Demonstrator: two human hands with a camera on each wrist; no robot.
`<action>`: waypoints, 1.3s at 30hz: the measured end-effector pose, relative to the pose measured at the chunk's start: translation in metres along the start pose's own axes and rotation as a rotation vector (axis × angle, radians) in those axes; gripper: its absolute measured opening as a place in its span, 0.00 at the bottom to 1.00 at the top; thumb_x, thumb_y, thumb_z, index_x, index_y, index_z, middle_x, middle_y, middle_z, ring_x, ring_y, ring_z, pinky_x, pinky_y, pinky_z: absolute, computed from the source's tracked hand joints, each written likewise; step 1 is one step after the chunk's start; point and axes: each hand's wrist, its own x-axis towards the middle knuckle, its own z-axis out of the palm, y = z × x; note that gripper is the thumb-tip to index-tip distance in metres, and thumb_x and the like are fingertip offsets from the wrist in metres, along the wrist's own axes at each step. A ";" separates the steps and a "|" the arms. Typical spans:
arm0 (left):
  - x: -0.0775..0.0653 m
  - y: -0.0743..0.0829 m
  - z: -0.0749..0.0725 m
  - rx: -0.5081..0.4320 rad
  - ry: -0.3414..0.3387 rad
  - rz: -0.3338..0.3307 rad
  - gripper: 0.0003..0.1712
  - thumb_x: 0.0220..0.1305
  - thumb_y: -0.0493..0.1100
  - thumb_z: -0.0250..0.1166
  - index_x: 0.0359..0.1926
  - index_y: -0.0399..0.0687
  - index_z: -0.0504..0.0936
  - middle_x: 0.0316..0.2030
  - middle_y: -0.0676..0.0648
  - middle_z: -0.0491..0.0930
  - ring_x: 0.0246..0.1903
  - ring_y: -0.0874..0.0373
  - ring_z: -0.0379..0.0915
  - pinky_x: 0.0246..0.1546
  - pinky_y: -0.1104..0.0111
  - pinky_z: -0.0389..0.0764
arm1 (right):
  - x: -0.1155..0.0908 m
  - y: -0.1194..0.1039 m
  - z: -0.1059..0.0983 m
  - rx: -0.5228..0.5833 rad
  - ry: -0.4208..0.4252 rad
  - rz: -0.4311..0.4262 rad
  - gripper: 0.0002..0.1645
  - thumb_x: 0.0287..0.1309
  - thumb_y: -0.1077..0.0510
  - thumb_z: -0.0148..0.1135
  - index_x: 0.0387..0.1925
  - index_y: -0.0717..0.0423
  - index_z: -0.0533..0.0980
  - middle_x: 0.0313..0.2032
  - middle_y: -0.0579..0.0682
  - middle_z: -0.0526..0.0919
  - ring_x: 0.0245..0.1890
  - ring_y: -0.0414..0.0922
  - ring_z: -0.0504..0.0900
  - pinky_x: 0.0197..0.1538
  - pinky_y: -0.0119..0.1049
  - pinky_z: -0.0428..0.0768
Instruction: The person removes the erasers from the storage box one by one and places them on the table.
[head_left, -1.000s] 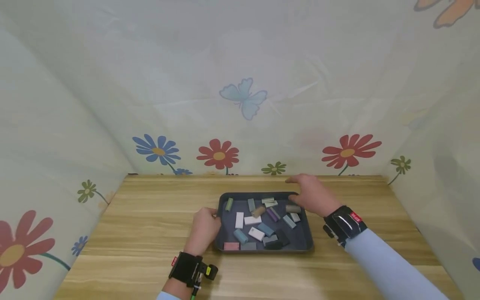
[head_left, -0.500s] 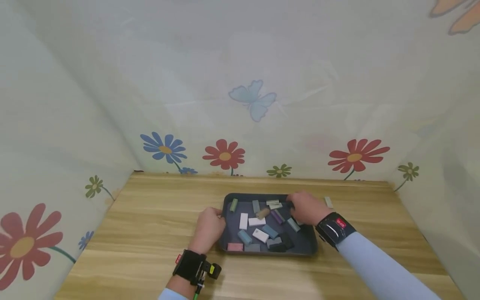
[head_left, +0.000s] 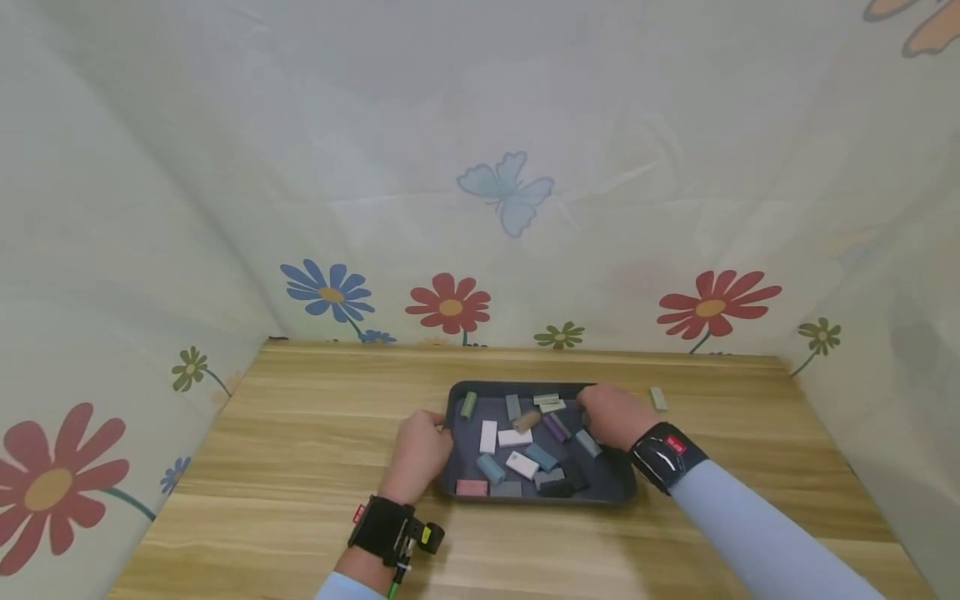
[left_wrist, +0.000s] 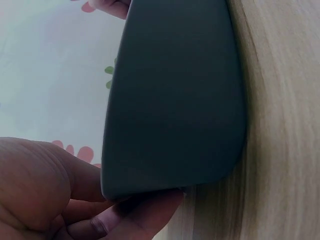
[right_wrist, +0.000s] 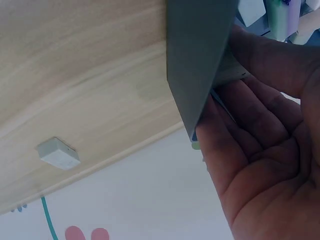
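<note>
A dark grey tray (head_left: 611,487) of small oblong blocks lies on the wooden table. My left hand (head_left: 422,450) grips its left side, with the thumb at the rim and fingers tucked against the outer wall (left_wrist: 170,100). My right hand (head_left: 617,417) reaches into the far right corner, fingers curled. There its thumb and fingers pinch a greyish-brown block (right_wrist: 229,70), mostly hidden by the hand. White blocks (head_left: 514,437), a purple block (head_left: 556,427), a pink block (head_left: 472,488) and several blue, grey, green and black ones lie scattered inside.
One pale block (head_left: 658,399) lies on the table to the right of the tray, behind my right hand. A white cloth (head_left: 480,100) printed with flowers and a butterfly hangs at the table's back edge and sides.
My right hand has come down from above the tray's far right corner into it, and its fingers have closed there. The pale block on the table has come into sight. Left hand keeps its hold.
</note>
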 end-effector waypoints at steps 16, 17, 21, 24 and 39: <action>0.001 0.001 -0.001 -0.004 -0.013 0.005 0.19 0.59 0.38 0.57 0.51 0.34 0.79 0.40 0.40 0.80 0.20 0.59 0.74 0.17 0.68 0.73 | 0.003 0.001 -0.009 0.127 -0.009 -0.010 0.14 0.54 0.58 0.61 0.43 0.57 0.80 0.33 0.47 0.82 0.27 0.38 0.76 0.31 0.35 0.77; 0.000 0.002 -0.002 -0.007 -0.015 0.004 0.20 0.59 0.38 0.57 0.51 0.34 0.79 0.40 0.40 0.80 0.20 0.58 0.75 0.16 0.68 0.73 | 0.003 0.000 -0.012 0.150 0.000 -0.017 0.15 0.54 0.58 0.61 0.43 0.57 0.80 0.33 0.47 0.82 0.26 0.38 0.75 0.29 0.33 0.76; -0.002 0.003 -0.002 -0.012 -0.017 -0.001 0.20 0.58 0.38 0.57 0.50 0.34 0.79 0.40 0.40 0.81 0.22 0.58 0.76 0.17 0.69 0.74 | 0.002 0.000 -0.028 0.238 0.035 -0.053 0.16 0.53 0.57 0.62 0.44 0.58 0.80 0.33 0.48 0.82 0.25 0.39 0.76 0.28 0.33 0.75; -0.003 0.002 -0.003 -0.007 -0.007 0.001 0.19 0.57 0.38 0.57 0.49 0.34 0.79 0.41 0.40 0.81 0.24 0.58 0.76 0.18 0.69 0.75 | 0.002 0.006 -0.040 0.276 0.084 -0.081 0.16 0.52 0.57 0.64 0.43 0.57 0.81 0.34 0.48 0.83 0.30 0.40 0.79 0.33 0.37 0.79; -0.002 0.001 0.001 0.039 0.031 0.065 0.18 0.57 0.37 0.57 0.47 0.35 0.81 0.41 0.39 0.82 0.20 0.59 0.75 0.16 0.70 0.73 | -0.024 0.095 -0.070 0.295 0.395 0.195 0.21 0.50 0.56 0.65 0.44 0.65 0.80 0.35 0.59 0.85 0.36 0.52 0.81 0.39 0.48 0.79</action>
